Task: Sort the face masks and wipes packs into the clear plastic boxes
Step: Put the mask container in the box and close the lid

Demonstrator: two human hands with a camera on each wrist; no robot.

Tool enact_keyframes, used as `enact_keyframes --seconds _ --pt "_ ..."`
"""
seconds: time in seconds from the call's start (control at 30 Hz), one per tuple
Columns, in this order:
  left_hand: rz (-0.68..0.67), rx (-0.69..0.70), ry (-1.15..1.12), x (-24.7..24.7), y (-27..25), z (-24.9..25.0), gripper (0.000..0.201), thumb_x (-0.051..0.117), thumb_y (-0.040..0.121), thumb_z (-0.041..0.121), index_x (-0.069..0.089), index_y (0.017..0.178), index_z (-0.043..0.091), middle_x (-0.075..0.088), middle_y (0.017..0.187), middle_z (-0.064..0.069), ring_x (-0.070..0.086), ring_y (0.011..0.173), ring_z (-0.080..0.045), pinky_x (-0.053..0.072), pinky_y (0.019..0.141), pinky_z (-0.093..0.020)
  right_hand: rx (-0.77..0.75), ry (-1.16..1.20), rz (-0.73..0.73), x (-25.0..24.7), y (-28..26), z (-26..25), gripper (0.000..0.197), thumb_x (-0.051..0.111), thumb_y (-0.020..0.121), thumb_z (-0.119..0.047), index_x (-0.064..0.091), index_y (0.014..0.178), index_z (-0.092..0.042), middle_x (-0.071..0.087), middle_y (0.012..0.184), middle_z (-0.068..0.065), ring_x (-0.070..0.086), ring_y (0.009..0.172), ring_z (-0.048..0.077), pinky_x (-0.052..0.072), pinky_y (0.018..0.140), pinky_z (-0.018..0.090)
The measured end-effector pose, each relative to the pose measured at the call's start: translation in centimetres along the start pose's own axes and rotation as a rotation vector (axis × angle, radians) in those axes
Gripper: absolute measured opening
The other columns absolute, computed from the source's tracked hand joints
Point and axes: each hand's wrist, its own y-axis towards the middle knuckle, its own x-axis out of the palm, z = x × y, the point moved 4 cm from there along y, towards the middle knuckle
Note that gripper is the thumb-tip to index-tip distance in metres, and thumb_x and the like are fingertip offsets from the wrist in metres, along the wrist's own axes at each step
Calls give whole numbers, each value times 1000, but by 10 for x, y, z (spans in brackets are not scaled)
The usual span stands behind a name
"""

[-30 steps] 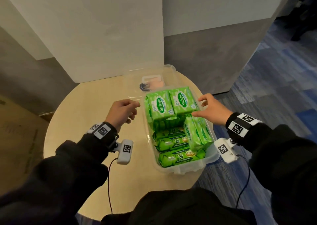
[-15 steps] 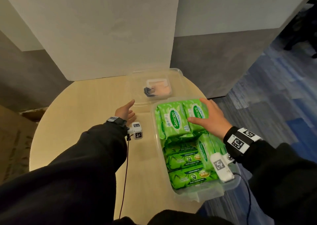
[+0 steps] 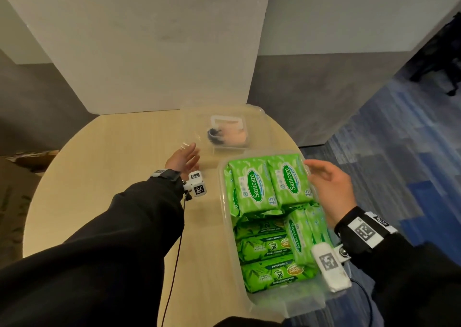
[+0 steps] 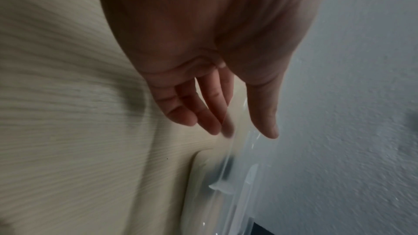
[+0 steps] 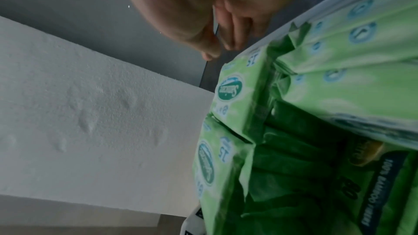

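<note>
At the far right edge of the round pale wooden table point(image 3: 112, 177), my left hand point(image 3: 183, 159), fingers straight and holding nothing, reaches the clear plastic lid point(image 3: 254, 117). I should grip its rim firmly. My right hand point(image 3: 329, 189), relaxed and empty, steadies the clear plastic box point(image 3: 230, 239) filled with green wipes packs point(image 3: 272, 187).

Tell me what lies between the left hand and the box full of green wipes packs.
Only bare tabletop in the head view: the left hand reaches toward the far clear box, apart from the wipes box.
</note>
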Motion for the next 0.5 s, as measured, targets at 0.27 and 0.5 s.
enact_keyframes --seconds 0.27,0.5 --pt "23 68 -68 17 -11 25 29 78 91 26 68 117 17 71 110 -4 59 86 -17 49 66 -30 -19 286 -110 14 -8 -17 37 45 90 25 68 107 4 73 112 20 71 112 25 59 91 29" --pt "101 144 -250 -22 -57 54 45 80 87 33 68 125 14 69 105 2 62 70 -10 54 64 -26 -14 309 -195 23 -8 -24 31 52 90 22 70 106 2 74 114 18 69 114 27 55 100 33"
